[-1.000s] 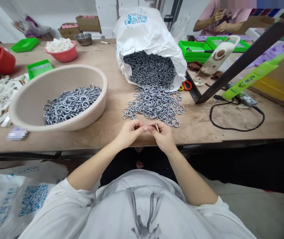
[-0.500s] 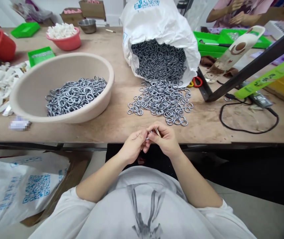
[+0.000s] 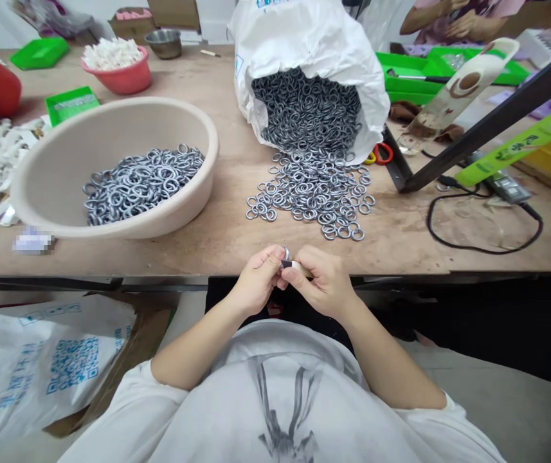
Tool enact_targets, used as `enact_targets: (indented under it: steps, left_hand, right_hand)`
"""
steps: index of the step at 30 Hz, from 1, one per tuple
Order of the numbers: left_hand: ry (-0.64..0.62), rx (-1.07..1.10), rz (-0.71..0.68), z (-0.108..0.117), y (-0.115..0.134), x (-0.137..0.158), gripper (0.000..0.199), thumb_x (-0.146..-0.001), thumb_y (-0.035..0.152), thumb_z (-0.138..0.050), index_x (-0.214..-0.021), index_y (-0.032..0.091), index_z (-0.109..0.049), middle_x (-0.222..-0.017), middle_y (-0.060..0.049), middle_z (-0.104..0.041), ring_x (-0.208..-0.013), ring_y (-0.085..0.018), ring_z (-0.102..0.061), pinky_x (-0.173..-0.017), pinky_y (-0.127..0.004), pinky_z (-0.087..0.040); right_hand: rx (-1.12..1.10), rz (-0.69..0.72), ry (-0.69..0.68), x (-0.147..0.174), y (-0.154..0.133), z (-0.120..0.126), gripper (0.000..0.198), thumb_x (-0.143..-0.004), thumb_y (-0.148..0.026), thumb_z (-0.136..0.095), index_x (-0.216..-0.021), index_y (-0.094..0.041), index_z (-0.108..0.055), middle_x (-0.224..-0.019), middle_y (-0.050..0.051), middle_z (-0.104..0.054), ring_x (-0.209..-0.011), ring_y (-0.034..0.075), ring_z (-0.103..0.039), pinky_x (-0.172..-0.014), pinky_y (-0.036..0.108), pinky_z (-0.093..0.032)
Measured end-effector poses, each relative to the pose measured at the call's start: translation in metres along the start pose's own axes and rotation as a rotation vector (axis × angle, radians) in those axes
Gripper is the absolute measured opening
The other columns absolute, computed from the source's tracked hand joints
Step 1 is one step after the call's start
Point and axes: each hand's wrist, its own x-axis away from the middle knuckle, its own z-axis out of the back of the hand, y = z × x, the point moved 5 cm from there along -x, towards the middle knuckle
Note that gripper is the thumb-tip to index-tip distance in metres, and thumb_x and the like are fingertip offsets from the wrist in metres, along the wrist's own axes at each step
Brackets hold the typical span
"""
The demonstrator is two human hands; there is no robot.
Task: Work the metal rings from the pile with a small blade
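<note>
Left hand: the left hand (image 3: 257, 278) is closed in a pinch, with a single grey ring (image 3: 287, 253) standing up at its fingertips.
Right hand: the right hand (image 3: 326, 280) is curled around a pale-handled tool (image 3: 303, 270), its dark tip pointing toward the left hand.
Ring and tool: the ring sits between the two hands, just beside the dark tip; whether they touch is too small to tell.
Step in hand: seemingly working on this one ring with the tool; the next move calls for a firm pinch and a carefully guided tip.
Other rings: a loose pile (image 3: 311, 193) lies beyond the hands, before the white sack (image 3: 304, 38); more fill the beige basin (image 3: 56, 170) at left.
</note>
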Motion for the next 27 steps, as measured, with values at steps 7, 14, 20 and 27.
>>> enact_targets:
  steps: [7,14,20,27]
  left_hand:
    - [-0.067,0.038,0.052,-0.003,-0.001,0.003,0.050,-0.073,0.059,-0.078,-0.071,0.016,-0.052,-0.056,0.005,-0.049,-0.048,-0.006,-0.044,-0.049,-0.020,-0.038]
    - [-0.051,0.051,0.068,-0.003,0.000,0.004,0.049,-0.073,0.058,-0.078,-0.072,0.017,-0.052,-0.055,0.005,-0.048,-0.048,-0.007,-0.044,-0.050,-0.020,-0.038]
    - [-0.196,-0.021,0.052,-0.007,-0.002,0.012,0.049,-0.079,0.060,-0.072,-0.067,0.016,-0.054,-0.057,0.002,-0.051,-0.050,-0.007,-0.046,-0.051,-0.021,-0.038]
    - [-0.092,-0.148,0.017,0.021,0.006,0.015,0.039,-0.082,0.052,-0.073,-0.079,0.013,-0.069,-0.077,-0.006,-0.070,-0.060,-0.009,-0.060,-0.060,-0.022,-0.047]
  right_hand:
    - [-0.136,-0.007,-0.054,0.001,0.002,0.000,0.045,-0.101,-0.047,-0.046,-0.066,-0.020,-0.052,-0.062,-0.001,-0.052,-0.058,0.012,-0.048,-0.057,0.027,-0.033]
    - [-0.086,-0.044,-0.063,-0.001,-0.002,0.001,0.044,-0.097,-0.048,-0.052,-0.063,-0.021,-0.049,-0.060,-0.001,-0.049,-0.056,0.012,-0.044,-0.056,0.028,-0.029]
    - [-0.193,-0.197,-0.046,-0.005,0.023,-0.001,0.050,-0.098,-0.055,-0.047,-0.061,-0.021,-0.047,-0.057,-0.002,-0.045,-0.055,0.012,-0.042,-0.056,0.028,-0.029]
    - [0.084,-0.366,0.024,-0.042,0.060,-0.003,0.040,-0.094,-0.057,-0.053,-0.083,-0.020,-0.064,-0.071,0.000,-0.058,-0.067,0.017,-0.053,-0.064,0.029,-0.035]
